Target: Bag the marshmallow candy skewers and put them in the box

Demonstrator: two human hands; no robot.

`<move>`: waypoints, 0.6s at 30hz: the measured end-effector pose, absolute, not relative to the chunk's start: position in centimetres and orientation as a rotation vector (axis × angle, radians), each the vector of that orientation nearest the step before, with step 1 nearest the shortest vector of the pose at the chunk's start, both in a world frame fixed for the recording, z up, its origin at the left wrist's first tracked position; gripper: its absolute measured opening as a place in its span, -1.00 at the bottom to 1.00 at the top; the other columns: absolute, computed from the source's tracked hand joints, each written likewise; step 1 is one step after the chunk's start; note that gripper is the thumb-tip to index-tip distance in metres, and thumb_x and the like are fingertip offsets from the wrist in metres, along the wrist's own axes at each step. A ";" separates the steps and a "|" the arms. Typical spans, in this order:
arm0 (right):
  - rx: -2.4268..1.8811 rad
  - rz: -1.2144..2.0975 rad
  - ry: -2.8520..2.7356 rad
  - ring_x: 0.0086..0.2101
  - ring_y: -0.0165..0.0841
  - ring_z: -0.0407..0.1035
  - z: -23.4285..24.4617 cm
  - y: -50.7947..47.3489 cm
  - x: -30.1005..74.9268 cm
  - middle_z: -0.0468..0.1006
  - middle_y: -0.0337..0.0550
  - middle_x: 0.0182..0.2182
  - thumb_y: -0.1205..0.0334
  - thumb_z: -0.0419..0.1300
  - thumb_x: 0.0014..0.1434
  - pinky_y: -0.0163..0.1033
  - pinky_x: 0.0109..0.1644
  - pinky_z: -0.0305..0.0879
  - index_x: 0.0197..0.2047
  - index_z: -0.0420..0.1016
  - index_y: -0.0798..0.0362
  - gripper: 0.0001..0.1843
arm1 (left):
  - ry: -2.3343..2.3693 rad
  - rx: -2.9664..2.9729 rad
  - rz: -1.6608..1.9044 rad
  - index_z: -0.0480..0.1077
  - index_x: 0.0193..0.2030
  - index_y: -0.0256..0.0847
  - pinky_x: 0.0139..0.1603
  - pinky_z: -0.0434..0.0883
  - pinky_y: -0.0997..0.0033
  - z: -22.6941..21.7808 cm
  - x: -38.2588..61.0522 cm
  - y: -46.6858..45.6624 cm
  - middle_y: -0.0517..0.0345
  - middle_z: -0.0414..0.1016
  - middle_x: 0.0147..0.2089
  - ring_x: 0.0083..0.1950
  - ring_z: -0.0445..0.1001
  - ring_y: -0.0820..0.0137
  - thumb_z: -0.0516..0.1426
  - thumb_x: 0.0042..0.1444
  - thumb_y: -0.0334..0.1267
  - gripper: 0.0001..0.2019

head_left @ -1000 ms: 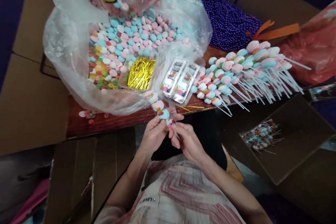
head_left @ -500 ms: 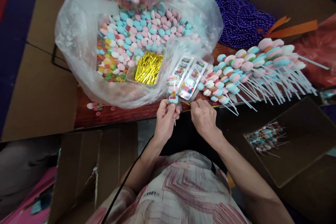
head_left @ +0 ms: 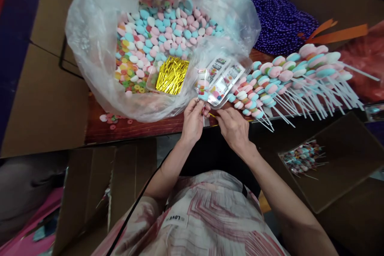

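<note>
My left hand (head_left: 193,122) pinches the lower end of a bagged marshmallow skewer (head_left: 203,90), held upright with its pink and blue sweets above the fingers. Closed beside it, my right hand (head_left: 234,128) grips a gold twist tie (head_left: 212,116) whose free end points at the left fingers. Behind the hands lies a clear tray of printed candy bags (head_left: 223,82). To its left, a small clear box holds many gold twist ties (head_left: 172,75). Rows of unwrapped marshmallow skewers (head_left: 276,80) lie to the right, white sticks toward me.
A big clear plastic bag (head_left: 87,48) lies open with loose marshmallows (head_left: 168,28) and gummy rings (head_left: 127,80). Purple bead strings (head_left: 276,16) lie at the back right. A cardboard box (head_left: 339,164) at lower right holds bagged skewers (head_left: 304,156). Spilled sweets (head_left: 112,120) sit near the table edge.
The bagged skewer and my left hand have moved slightly up and right. The gold twist tie in my right hand now reaches the left fingers at the bag's neck.
</note>
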State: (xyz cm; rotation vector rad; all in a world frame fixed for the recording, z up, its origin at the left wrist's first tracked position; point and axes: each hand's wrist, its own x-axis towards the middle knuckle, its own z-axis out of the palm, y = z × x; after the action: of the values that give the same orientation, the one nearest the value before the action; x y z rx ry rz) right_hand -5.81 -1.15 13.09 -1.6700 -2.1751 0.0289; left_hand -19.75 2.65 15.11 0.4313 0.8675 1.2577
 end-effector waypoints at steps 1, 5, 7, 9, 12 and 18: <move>-1.677 -0.007 -2.168 -0.28 -0.27 0.34 12.9 -1.1 -6.2 0.55 -0.08 -0.28 0.29 0.04 0.42 -0.21 -0.29 0.12 -0.18 0.52 0.06 -0.78 | 0.870 0.426 1.246 0.28 -0.40 -0.20 -0.40 0.25 0.59 15.1 -19.8 2.9 0.28 0.40 -0.45 -0.49 0.25 0.61 0.27 0.15 -0.31 -0.78; -1.733 -0.060 -2.192 -0.32 -0.25 0.28 12.1 -0.4 -7.3 0.50 -0.05 -0.33 0.38 0.01 0.38 -0.17 -0.33 0.05 -0.28 0.47 0.06 -0.75 | 0.861 0.396 1.221 0.28 -0.40 -0.21 -0.42 0.23 0.60 15.2 -20.0 3.3 0.28 0.39 -0.46 -0.49 0.25 0.62 0.25 0.15 -0.35 -0.79; -1.732 -0.062 -2.206 -0.33 -0.23 0.26 11.9 -0.2 -7.3 0.47 -0.03 -0.35 0.41 -0.01 0.36 -0.16 -0.31 0.05 -0.29 0.44 0.07 -0.75 | 0.854 0.383 1.237 0.29 -0.39 -0.21 -0.43 0.22 0.61 15.2 -20.3 3.4 0.28 0.40 -0.45 -0.49 0.25 0.62 0.25 0.15 -0.36 -0.80; -1.698 -0.058 -2.200 -0.34 -0.23 0.23 11.8 -0.2 -7.0 0.45 -0.04 -0.36 0.42 -0.03 0.36 -0.14 -0.29 0.06 -0.30 0.41 0.05 -0.74 | 0.853 0.382 1.259 0.33 -0.36 -0.21 -0.45 0.21 0.61 15.4 -20.8 3.4 0.27 0.42 -0.44 -0.50 0.24 0.62 0.26 0.16 -0.35 -0.83; -1.629 -0.006 -2.068 -0.31 -0.22 0.26 12.0 -0.6 -6.1 0.49 -0.03 -0.32 0.38 -0.04 0.38 -0.13 -0.23 0.11 -0.30 0.37 0.03 -0.76 | 0.876 0.412 1.290 0.36 -0.34 -0.20 -0.47 0.19 0.62 15.6 -21.6 3.3 0.26 0.43 -0.43 -0.51 0.22 0.63 0.30 0.15 -0.32 -0.82; -1.473 0.564 -1.590 -0.47 -0.40 0.27 14.3 -2.3 -6.4 0.41 -0.28 -0.44 0.25 0.02 0.40 -0.26 -0.33 0.19 -0.24 0.34 -0.01 -0.86 | 0.885 0.685 1.282 0.35 -0.23 -0.18 -0.55 0.09 0.62 14.6 -20.9 2.3 0.30 0.38 -0.45 -0.55 0.15 0.64 0.29 0.19 -0.16 -0.78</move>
State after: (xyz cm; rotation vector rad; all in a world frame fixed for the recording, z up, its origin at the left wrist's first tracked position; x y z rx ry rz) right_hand -6.43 -2.33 14.29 -1.4728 -1.5902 0.5643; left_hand -20.92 2.27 14.57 0.6848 0.8852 1.2817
